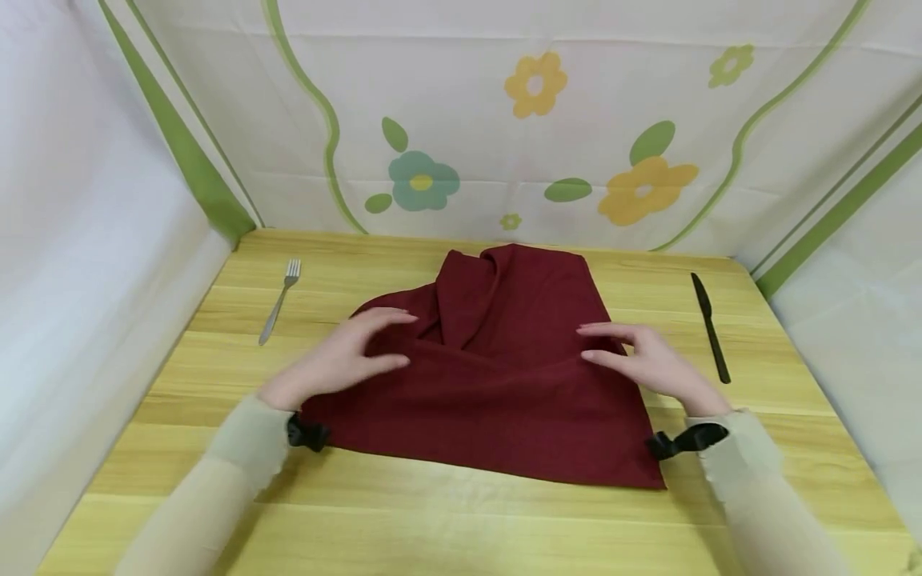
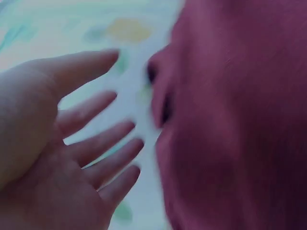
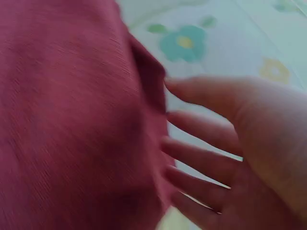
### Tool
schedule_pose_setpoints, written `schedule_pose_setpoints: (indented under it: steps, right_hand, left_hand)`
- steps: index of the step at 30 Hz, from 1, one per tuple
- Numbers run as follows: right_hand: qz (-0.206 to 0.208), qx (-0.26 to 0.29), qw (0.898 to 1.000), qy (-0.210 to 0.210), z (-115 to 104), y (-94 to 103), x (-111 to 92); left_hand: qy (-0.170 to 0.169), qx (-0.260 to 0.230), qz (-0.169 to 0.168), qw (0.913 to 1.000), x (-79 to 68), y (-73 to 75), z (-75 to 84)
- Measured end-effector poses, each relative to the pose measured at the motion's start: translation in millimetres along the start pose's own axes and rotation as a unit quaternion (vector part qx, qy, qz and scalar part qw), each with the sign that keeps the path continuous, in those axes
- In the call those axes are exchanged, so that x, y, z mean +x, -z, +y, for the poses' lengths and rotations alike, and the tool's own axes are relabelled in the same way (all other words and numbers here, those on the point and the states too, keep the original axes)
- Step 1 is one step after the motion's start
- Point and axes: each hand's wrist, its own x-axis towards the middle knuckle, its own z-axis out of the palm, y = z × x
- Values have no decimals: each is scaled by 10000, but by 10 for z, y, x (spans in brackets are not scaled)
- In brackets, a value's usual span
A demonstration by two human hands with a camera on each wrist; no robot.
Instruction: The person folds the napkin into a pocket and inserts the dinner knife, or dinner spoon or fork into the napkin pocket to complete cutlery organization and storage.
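Note:
A dark red cloth [image 1: 504,416] lies in the middle of the wooden table, its far part rumpled into folds and its near edge fairly straight. Over its left side is my left hand [image 1: 353,356], fingers spread and thumb apart; in the left wrist view a gap shows between the fingertips and the cloth [image 2: 225,120]. My right hand [image 1: 641,360] is at the cloth's right edge, fingers stretched out and pointing inward. In the right wrist view its fingertips come right up to the fabric [image 3: 81,120]. Neither hand grips anything.
A fork [image 1: 280,302] lies on the table [image 1: 461,520] to the left of the cloth. To the right lies a black knife [image 1: 710,326]. A white flowered curtain [image 1: 468,104] stands behind the table, with white fabric on both sides.

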Motion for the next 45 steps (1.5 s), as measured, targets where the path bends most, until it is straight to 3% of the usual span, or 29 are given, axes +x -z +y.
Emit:
schedule_pose_setpoints:
  steps: [3, 7, 11, 15, 20, 24, 30, 39, 45]
  right_hand:
    - [-119, -313, 9991, 260, -55, -174, 145]
    - [-506, -697, 9960, 231, -86, -318, 232]
    - [-934, -863, 9918, 126, -91, -392, 231]
    - [-995, -1188, 9878, 152, -52, -444, 202]
    - [-955, -1711, 9806, 59, -10, -447, 123]
    - [-1009, -1807, 9783, -36, -26, -410, 36]
    - [-974, -1901, 9767, -189, -18, -377, -86]
    - [-869, -1948, 9766, -258, -30, -375, -221]
    - [-736, -1804, 9808, -61, -61, -369, -180]
  left_hand:
    - [-124, 678, -404, 9968, 176, -261, 85]
    - [-38, 1380, -931, 9861, 315, -466, 120]
    - [268, 1623, -1293, 9779, 360, -548, 110]
    - [609, 1569, -1456, 9749, 336, -553, 121]
    - [870, 1893, -1499, 9665, 220, -563, 132]
    - [1037, 2218, -1447, 9587, 83, -573, 133]
    - [897, 2686, -1339, 9497, -74, -551, 229]
    - [737, 2763, -1198, 9507, -212, -592, 279]
    - [608, 2502, -1099, 9600, -70, -532, 226]
